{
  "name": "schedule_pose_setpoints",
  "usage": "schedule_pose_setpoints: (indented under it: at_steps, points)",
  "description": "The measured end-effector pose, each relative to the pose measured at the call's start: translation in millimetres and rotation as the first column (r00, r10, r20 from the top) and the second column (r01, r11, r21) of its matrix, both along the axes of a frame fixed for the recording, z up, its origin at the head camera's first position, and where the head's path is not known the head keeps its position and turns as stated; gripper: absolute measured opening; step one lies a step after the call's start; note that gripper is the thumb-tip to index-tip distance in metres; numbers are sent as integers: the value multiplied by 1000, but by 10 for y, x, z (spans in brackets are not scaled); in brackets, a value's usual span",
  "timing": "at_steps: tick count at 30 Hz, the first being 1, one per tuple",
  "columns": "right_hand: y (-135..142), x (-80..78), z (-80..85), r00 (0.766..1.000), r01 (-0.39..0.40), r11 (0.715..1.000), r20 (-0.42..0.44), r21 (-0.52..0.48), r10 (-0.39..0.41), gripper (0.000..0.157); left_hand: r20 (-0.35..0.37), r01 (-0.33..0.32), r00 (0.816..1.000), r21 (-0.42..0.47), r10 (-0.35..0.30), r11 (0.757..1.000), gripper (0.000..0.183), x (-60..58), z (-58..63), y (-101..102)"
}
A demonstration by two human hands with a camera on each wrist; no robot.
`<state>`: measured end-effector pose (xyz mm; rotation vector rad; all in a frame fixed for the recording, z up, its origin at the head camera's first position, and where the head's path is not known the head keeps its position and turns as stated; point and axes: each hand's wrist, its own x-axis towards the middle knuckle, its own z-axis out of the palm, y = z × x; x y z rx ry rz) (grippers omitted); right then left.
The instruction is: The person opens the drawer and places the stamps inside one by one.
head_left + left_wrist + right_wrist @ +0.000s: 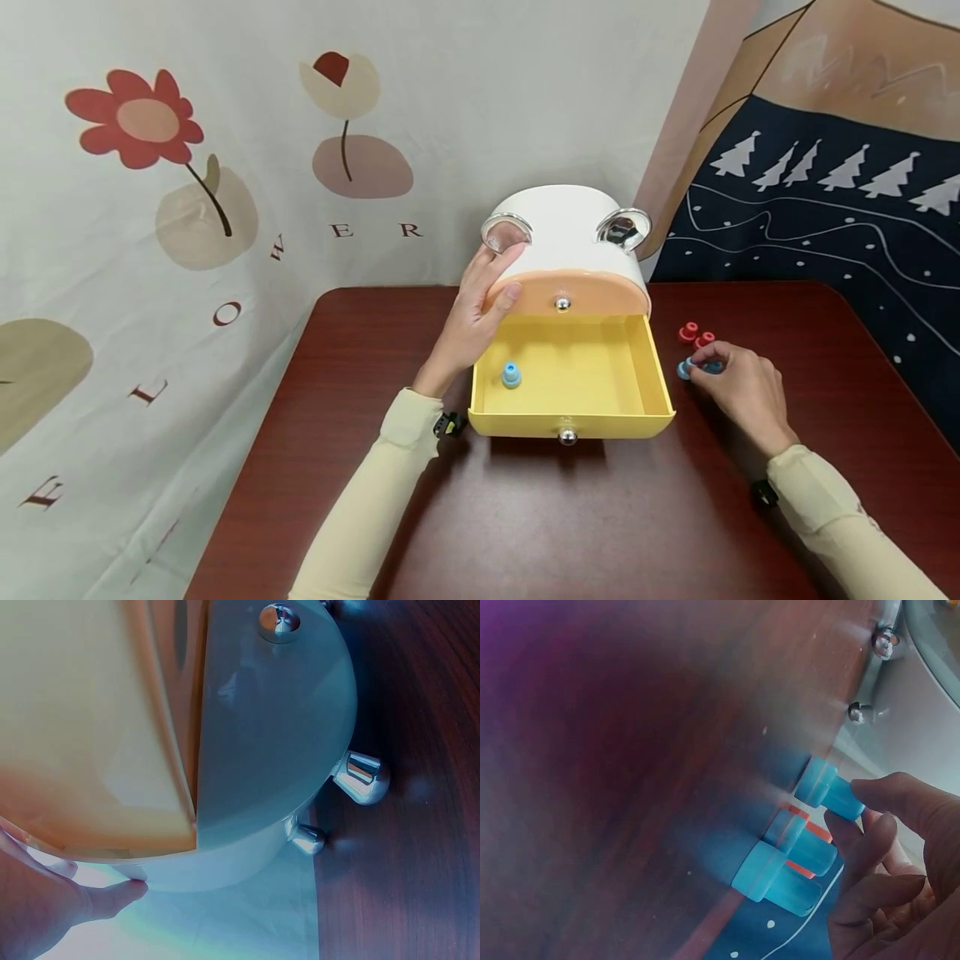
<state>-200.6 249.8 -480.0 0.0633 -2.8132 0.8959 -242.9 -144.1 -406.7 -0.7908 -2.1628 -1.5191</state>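
A small white cabinet (562, 225) with silver ears and an orange upper front stands at the back of the table, its yellow drawer (570, 426) pulled out. My left hand (474, 312) rests against the cabinet's left side, fingers extended near the left ear and thumb by the front edge. One blue stepped peg (511, 375) stands inside the drawer, toward the left. To the drawer's right, my right hand (742, 387) pinches another blue peg (830, 787) between thumb and finger. Beside it stand two more blue pegs (776, 877), partly hidden by that hand in the head view.
Two red pegs (688, 332) stand just beyond the right hand. Everything sits on a dark reddish-brown table (570, 533). A printed cloth (450, 100) hangs behind it, with a dark tree-patterned cloth (825, 208) at the right. Silver feet (362, 778) support the cabinet.
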Motion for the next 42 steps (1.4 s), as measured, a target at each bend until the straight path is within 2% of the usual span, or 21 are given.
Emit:
schedule_pose_setpoints:
  at_steps: [4, 12, 17, 23, 32, 37, 42]
  points:
    - [-3, 61, 35, 1000, 10, 1000, 0, -12, -10, 19, -16, 3, 1000, -12, -3, 1000, 53, -77, -101, -25]
    - [-17, 241, 209, 1000, 29, 995, -3, -93, -29, 21, 8, -17, 1000, -65, 17, 998, 51, -63, -99, -60]
    - [-81, 370, 380, 998, 22, 990, -55, -143, -30, 23, 1, -14, 1000, -58, 14, 998, 56, -61, -85, -68]
    - [-230, 487, 559, 985, 6, 976, -167, -215, -42, 18, -5, -10, 1000, -43, 10, 999, 61, -57, -82, -61]
    - [-484, 578, 789, 959, 8, 933, -260, -359, -108, 17, 2, -7, 1000, -44, 7, 999, 59, -62, -88, -61]
    - [-667, 623, 938, 959, -35, 918, -272, -394, -80, 17, -3, -5, 1000, -41, 5, 999, 59, -54, -79, -59]
    - [-787, 595, 972, 964, -108, 909, -267, -402, -4, 17, -4, -4, 1000, -35, 4, 999, 53, -63, -96, -52]
